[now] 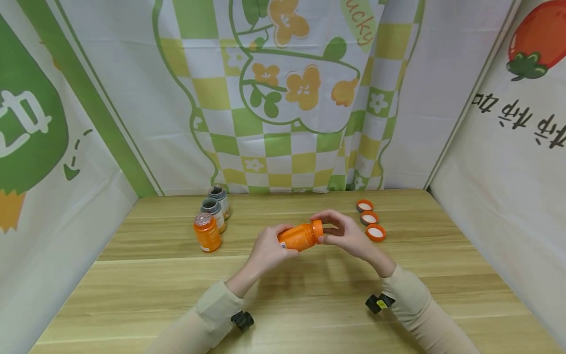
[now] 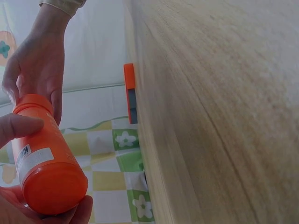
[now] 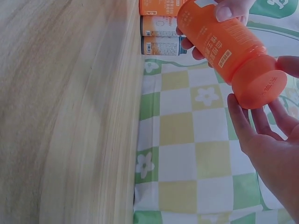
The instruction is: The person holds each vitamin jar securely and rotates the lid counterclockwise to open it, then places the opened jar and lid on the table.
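Observation:
An orange pill bottle (image 1: 297,238) is held tilted above the table, its capped end toward the right. My left hand (image 1: 268,250) grips its body, the thumb lying along the side in the left wrist view. The fingertips and thumb of my right hand (image 1: 349,238) pinch the orange cap (image 3: 259,81), which sits on the bottle's neck. White print and a label (image 2: 35,161) show on the bottle. The palm side of the left hand is partly hidden behind the bottle.
At the left stand an uncapped orange bottle (image 1: 207,236) and two uncapped grey-necked bottles (image 1: 215,216) (image 1: 222,200) in a row. On the right lie an orange cap (image 1: 375,233) and two grey-and-orange caps (image 1: 369,218) (image 1: 364,206). A checked curtain (image 1: 278,147) hangs behind the wooden table (image 1: 309,314).

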The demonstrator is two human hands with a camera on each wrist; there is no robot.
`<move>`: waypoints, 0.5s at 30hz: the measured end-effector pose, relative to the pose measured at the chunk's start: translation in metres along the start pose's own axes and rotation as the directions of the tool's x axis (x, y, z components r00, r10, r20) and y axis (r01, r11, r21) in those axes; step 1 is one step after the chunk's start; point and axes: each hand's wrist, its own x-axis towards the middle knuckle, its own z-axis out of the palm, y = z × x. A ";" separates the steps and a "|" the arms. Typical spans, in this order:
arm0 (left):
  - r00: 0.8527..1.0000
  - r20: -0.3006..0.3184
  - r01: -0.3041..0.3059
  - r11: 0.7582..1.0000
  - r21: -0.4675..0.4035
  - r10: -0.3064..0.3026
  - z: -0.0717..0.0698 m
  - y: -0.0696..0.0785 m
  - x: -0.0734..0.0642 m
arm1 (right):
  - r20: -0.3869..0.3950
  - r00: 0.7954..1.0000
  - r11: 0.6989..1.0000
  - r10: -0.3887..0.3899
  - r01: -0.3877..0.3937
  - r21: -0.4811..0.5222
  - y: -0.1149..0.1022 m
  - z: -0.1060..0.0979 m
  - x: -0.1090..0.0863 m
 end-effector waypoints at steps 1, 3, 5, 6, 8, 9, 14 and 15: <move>1.000 -0.001 -0.001 1.000 0.001 0.001 0.000 0.000 0.000 | 0.000 1.000 1.000 0.004 -0.004 0.003 0.000 0.000 0.000; 1.000 -0.003 -0.008 1.000 0.003 0.008 0.000 0.000 0.000 | -0.002 1.000 1.000 0.009 -0.009 0.011 0.000 0.000 -0.001; 1.000 -0.006 -0.012 1.000 0.004 0.012 0.000 0.000 0.000 | -0.005 1.000 1.000 0.017 -0.017 0.018 0.000 -0.001 -0.001; 1.000 -0.008 -0.014 1.000 0.005 0.014 0.000 0.000 0.000 | -0.006 1.000 1.000 0.019 -0.019 0.022 0.000 -0.001 -0.001; 1.000 -0.012 -0.017 1.000 0.006 0.017 0.000 0.000 0.000 | -0.009 1.000 0.999 0.025 -0.025 0.029 0.000 -0.001 -0.002; 1.000 -0.014 -0.015 1.000 0.004 0.015 0.000 0.000 0.000 | -0.010 1.000 0.999 0.027 -0.027 0.031 0.000 -0.001 -0.002; 1.000 -0.026 -0.011 1.000 0.009 0.011 0.000 -0.001 0.000 | -0.020 0.999 0.998 0.034 -0.033 0.049 0.001 -0.002 -0.001; 1.000 -0.029 -0.009 1.000 0.008 0.009 0.000 -0.001 0.000 | -0.021 0.999 0.998 0.032 -0.031 0.051 0.001 -0.002 -0.002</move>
